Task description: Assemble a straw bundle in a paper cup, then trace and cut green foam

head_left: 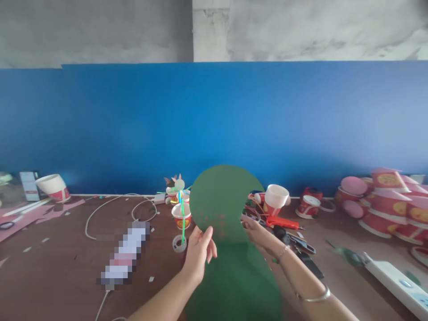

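A large sheet of green paper [219, 200] stands up in front of me, with a rounded top and a notch in its upper right edge. Below, a darker green stretch [237, 281] runs toward me; I cannot tell if it is the same sheet. My left hand [200, 249] pinches the paper's left edge, thumb on the near face. At the right edge is my right hand [256, 229], its fingers closed beside the notch. What those fingers hold is partly behind the paper and too unclear to name.
Left of the paper lies a phone [125, 254] on a cable, near a tape roll [179, 243] and a decorated paper cup [182, 215]. To the right are a white-and-red cup [276, 199], an orange-red tool [284, 222], a white power strip [397, 281] and stacked red cups [381, 214]. A blue panel [133, 125] stands behind.
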{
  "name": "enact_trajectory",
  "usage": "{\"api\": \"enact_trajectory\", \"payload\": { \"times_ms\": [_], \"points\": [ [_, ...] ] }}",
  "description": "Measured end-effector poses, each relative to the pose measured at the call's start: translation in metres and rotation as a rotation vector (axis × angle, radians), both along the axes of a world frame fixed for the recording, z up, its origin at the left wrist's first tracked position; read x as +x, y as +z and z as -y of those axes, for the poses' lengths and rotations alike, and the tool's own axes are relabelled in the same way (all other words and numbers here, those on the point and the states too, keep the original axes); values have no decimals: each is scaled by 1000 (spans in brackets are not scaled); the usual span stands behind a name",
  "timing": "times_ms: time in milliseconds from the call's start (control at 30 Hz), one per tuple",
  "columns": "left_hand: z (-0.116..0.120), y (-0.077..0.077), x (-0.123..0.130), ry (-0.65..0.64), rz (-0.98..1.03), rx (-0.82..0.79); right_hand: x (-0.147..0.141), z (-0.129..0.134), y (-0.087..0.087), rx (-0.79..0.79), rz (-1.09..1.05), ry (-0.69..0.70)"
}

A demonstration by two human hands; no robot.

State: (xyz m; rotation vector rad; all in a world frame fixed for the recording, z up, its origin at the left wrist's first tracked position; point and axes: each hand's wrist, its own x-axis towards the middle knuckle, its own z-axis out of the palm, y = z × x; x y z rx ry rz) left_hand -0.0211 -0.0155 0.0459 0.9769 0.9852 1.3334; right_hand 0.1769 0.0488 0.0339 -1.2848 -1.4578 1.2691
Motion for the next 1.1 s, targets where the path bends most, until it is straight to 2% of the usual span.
{"api": "enact_trajectory", "payload": {
  "times_ms": [67, 133, 200, 267, 367, 600, 700, 933, 1100],
  "points": [
    [-9, -15, 7, 82, 88, -3, -4, 6, -6, -163, -134, -28],
    [-12, -24, 12, 127, 169, -7, -7, 12, -10, -314, -305, -56],
    [-11, -29, 13, 133, 220, -41, -11, 19, -12, -354, -424, -88],
    [-10, -31, 13, 132, 254, -63, -16, 26, -14, -326, -497, -116],
    [-9, -32, 10, 115, 259, -42, -24, 35, -18, -190, -501, -95],
    [-14, -25, 0, 218, 135, 77, -37, 54, -19, -27, -306, 248],
    [-14, -23, -1, 240, 92, 116, -42, 59, -18, 22, -187, 343],
    [-6, -21, 5, 165, 88, 110, -48, 62, -18, 94, -69, 330],
    [-2, -21, 8, 94, 67, 75, -49, 63, -20, 118, -69, 335]
  ]
}}
